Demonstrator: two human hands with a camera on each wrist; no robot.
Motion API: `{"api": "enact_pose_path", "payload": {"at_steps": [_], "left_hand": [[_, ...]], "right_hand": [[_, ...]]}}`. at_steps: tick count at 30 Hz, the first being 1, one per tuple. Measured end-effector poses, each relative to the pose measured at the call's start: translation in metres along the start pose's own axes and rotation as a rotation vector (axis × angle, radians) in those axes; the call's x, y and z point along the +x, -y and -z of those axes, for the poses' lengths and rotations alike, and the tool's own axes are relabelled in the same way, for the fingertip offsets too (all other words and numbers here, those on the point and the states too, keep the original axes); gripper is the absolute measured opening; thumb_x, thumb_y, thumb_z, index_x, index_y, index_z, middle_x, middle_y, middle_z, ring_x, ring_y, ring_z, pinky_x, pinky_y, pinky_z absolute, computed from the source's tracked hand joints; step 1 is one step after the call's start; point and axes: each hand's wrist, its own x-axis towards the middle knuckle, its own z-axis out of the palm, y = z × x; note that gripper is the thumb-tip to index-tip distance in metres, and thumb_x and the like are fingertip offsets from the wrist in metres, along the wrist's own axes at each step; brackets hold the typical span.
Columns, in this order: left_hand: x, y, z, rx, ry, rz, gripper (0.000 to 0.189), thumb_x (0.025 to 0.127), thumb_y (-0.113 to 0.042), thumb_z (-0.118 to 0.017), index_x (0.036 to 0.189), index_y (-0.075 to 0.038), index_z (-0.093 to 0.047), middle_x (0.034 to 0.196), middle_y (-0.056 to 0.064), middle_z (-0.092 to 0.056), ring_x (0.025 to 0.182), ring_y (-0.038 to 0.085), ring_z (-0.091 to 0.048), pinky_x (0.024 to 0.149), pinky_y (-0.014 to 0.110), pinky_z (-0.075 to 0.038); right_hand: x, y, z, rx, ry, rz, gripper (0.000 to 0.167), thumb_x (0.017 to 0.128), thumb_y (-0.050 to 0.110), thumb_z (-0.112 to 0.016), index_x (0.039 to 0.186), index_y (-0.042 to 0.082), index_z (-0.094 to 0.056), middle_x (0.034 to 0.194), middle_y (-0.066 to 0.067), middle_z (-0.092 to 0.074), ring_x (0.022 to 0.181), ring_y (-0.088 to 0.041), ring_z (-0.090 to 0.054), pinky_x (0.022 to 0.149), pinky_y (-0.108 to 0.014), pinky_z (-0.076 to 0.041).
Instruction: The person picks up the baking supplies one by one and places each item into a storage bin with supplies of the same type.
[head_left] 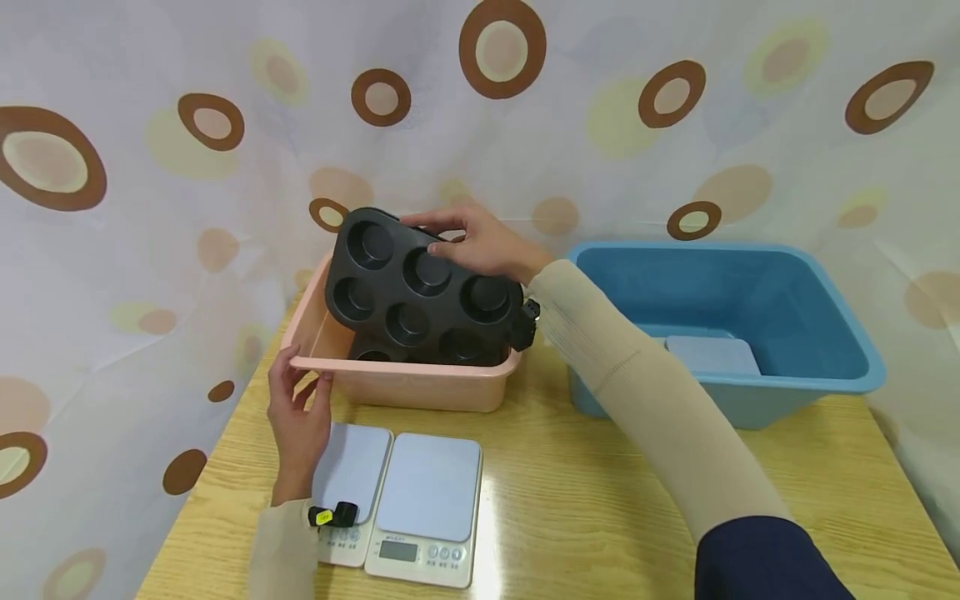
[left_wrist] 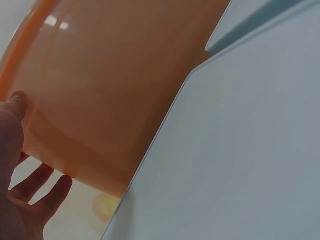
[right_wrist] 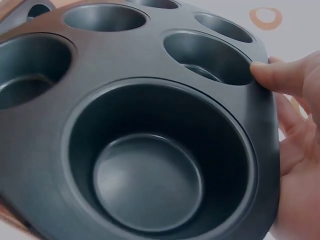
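My right hand (head_left: 480,240) grips a dark six-cup muffin tin (head_left: 384,277) by its far long edge, thumb on the top face beside a cup. The tin is tilted above a pink plastic basin (head_left: 420,385), its cups facing me. In the right wrist view, the thumb lies at the rim of one cup of the muffin tin (right_wrist: 117,55). A second dark muffin tin (head_left: 360,343) lies in the basin, partly hidden beneath the first. At the basin's near left corner, my left hand (head_left: 300,425) holds the rim; the left wrist view shows the basin's orange-looking wall (left_wrist: 110,90).
Two white kitchen scales, one on the left (head_left: 351,467) and one on the right (head_left: 427,487), stand side by side before the pink basin. A blue basin (head_left: 795,392) on the right contains a pale flat object (head_left: 712,357). A patterned curtain (head_left: 585,167) hangs behind the wooden table (head_left: 570,517).
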Motion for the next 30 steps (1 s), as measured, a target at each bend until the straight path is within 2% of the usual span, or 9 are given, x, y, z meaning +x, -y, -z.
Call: {"api": "enact_pose_path", "payload": {"at_steps": [3, 7, 16, 22, 25, 28, 30], "left_hand": [[0.001, 0.001, -0.001, 0.003, 0.001, -0.002, 0.06, 0.106, -0.005, -0.069, 0.16, -0.016, -0.046, 0.164, 0.01, -0.054, 0.129, -0.006, -0.057, 0.109, 0.01, -0.049], [0.001, 0.002, -0.003, 0.016, 0.005, -0.004, 0.059, 0.107, -0.007, -0.069, 0.16, -0.015, -0.046, 0.163, 0.01, -0.054, 0.129, -0.009, -0.056, 0.109, 0.012, -0.05], [-0.002, 0.003, -0.002, 0.006, -0.005, -0.004, 0.06, 0.106, -0.006, -0.07, 0.16, -0.016, -0.046, 0.164, 0.009, -0.054, 0.129, -0.007, -0.057, 0.11, 0.011, -0.049], [-0.004, 0.003, -0.002, 0.005, 0.002, -0.008, 0.06, 0.106, -0.006, -0.07, 0.16, -0.016, -0.046, 0.164, 0.01, -0.052, 0.13, -0.008, -0.057, 0.11, 0.012, -0.049], [-0.004, 0.003, -0.002, 0.004, 0.008, -0.016, 0.061, 0.106, -0.005, -0.07, 0.16, -0.016, -0.046, 0.164, 0.011, -0.052, 0.13, -0.008, -0.057, 0.11, 0.014, -0.051], [-0.004, 0.004, -0.001, -0.005, 0.012, -0.021, 0.061, 0.105, -0.004, -0.07, 0.161, -0.015, -0.046, 0.164, 0.012, -0.051, 0.129, -0.005, -0.058, 0.11, 0.014, -0.051], [-0.004, 0.005, 0.0, -0.009, 0.01, -0.019, 0.062, 0.105, -0.003, -0.07, 0.161, -0.015, -0.046, 0.165, 0.012, -0.05, 0.129, -0.004, -0.058, 0.109, 0.012, -0.051]], "right_hand": [[0.004, -0.001, -0.007, -0.05, 0.068, 0.003, 0.049, 0.106, 0.0, -0.059, 0.154, 0.011, -0.064, 0.151, -0.012, -0.069, 0.133, -0.028, -0.067, 0.105, -0.032, -0.059], [0.009, 0.0, -0.016, -0.124, 0.143, -0.004, 0.049, 0.106, -0.001, -0.06, 0.153, 0.012, -0.065, 0.16, -0.008, -0.063, 0.15, -0.023, -0.058, 0.127, -0.039, -0.047], [0.013, -0.006, -0.031, -0.158, 0.207, -0.015, 0.049, 0.104, -0.004, -0.062, 0.15, 0.011, -0.068, 0.16, -0.011, -0.062, 0.152, -0.028, -0.057, 0.128, -0.043, -0.045], [0.011, -0.012, -0.035, -0.173, 0.235, -0.029, 0.051, 0.104, -0.003, -0.063, 0.153, 0.012, -0.066, 0.16, -0.012, -0.062, 0.149, -0.029, -0.06, 0.123, -0.042, -0.051], [0.011, -0.016, -0.037, -0.192, 0.246, -0.034, 0.064, 0.106, 0.009, -0.069, 0.166, 0.014, -0.048, 0.169, -0.012, -0.052, 0.155, -0.032, -0.053, 0.127, -0.046, -0.047], [0.01, -0.018, -0.038, -0.251, 0.235, -0.071, 0.081, 0.105, 0.033, -0.074, 0.174, 0.022, -0.032, 0.178, -0.007, -0.039, 0.163, -0.031, -0.042, 0.132, -0.05, -0.039], [0.009, -0.018, -0.039, -0.256, 0.218, -0.11, 0.086, 0.102, 0.046, -0.075, 0.174, 0.026, -0.032, 0.179, -0.003, -0.036, 0.166, -0.028, -0.036, 0.134, -0.051, -0.034]]}}
